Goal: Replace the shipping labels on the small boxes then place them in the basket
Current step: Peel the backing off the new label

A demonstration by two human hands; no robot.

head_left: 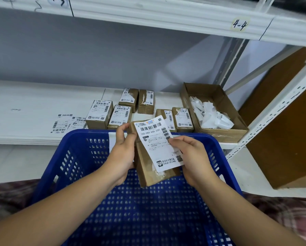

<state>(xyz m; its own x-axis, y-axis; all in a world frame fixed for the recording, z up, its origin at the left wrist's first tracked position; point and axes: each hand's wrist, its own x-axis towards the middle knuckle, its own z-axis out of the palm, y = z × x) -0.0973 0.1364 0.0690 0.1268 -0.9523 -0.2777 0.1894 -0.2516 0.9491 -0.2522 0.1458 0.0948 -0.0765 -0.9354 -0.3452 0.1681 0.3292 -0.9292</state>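
While the left hand [124, 153] grips the small box [154, 176] by its left side at the centre of the frame, above the blue basket [88, 134], the right hand [193, 157] pinches the right edge of the label [155, 142]. Box and label both run lengthwise up the frame, the label skewed and overhanging rightward. Both forearms reach in from the lower corners, wrists angled inward.

I see open room over the basket [74, 157] floor. Just beyond its far rim, small boxes [99, 112] crowd the shelf [33, 103], and an open carton [223, 134] blocks the way beyond its right corner.
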